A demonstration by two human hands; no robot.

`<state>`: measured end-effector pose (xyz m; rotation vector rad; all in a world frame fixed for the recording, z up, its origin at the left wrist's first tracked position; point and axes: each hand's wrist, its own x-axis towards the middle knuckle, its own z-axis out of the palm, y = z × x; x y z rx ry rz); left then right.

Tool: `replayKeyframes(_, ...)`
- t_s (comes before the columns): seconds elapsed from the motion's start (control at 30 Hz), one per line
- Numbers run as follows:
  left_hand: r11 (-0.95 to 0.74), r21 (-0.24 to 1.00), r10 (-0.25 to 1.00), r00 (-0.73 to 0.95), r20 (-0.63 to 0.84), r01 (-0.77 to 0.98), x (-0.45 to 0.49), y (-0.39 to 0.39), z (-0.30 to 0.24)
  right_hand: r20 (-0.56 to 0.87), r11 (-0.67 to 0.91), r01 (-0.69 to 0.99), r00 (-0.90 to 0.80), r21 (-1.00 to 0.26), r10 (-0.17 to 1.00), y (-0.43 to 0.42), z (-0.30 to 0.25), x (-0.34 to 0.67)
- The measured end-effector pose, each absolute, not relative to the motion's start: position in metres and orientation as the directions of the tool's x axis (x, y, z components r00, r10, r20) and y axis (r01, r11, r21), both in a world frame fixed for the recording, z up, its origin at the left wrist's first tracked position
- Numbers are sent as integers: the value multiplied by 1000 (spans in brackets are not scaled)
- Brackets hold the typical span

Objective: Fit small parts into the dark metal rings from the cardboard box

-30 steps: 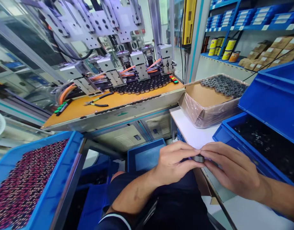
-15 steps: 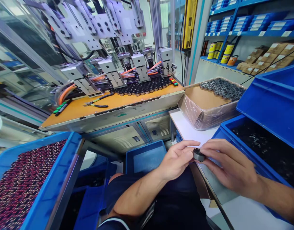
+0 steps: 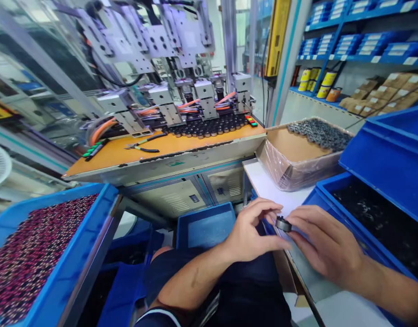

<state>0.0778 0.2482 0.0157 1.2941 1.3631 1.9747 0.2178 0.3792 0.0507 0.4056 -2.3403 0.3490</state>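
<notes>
Black ring part pinched between fingertips of left hand and right hand, both grasping it, above white desk edge.

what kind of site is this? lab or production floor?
Most likely a factory assembly station. An automated machine with pneumatic heads stands over a row of black cylindrical parts, bulk parts fill the blue bins and a cardboard box, and both hands hold one small ring-shaped part.
</notes>
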Motion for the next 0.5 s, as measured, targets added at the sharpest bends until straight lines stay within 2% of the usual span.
replayKeyframes(0.07, -348, 934, 832, -486, 267, -83, 80, 250, 15, 706, 918, -394, -660, -34, -257, 381, 49, 218)
replayKeyframes(0.13, -286, 906, 899, -416, 140, -313, 81, 252, 15, 720, 923, -386, -641, -3, -266, 384, 48, 218)
replayKeyframes(0.2, -241, 835, 954, -280, 109, -495, 79, 253, 14, 711, 920, -392, -655, -29, -257, 385, 50, 219)
replayKeyframes(0.27, -168, 782, 985, -120, 120, -600, 77, 254, 13, 669, 904, -426, -684, -44, -290, 386, 53, 220)
replayKeyframes(0.37, -156, 794, 986, -53, 155, -587, 75, 256, 6, 651, 887, -459, -689, -54, -317, 384, 50, 224)
replayKeyframes(0.5, -270, 869, 960, -178, 214, -414, 81, 260, -6, 634, 914, -396, -728, -82, -258, 385, 35, 230)
